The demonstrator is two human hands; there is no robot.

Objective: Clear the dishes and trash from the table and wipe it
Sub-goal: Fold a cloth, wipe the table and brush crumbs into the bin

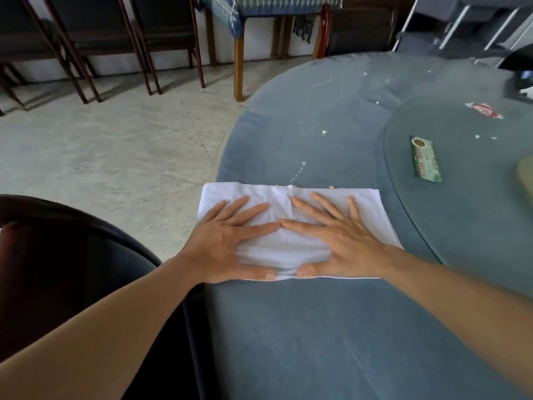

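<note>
both my left hand (227, 243) and right hand (343, 241) pressed flat, fingers spread, on the white cloth (288, 249); soft, light, likely to bunch, best pushed under palms.

Dark wooden chairs (86, 44) stand in a row along the far wall on a pale tiled floor (101, 157). Beside them stands a wooden side table (239, 53) draped with a blue patterned cloth (230, 10). A dark red chair back (17, 255) sits at the near left.
</note>
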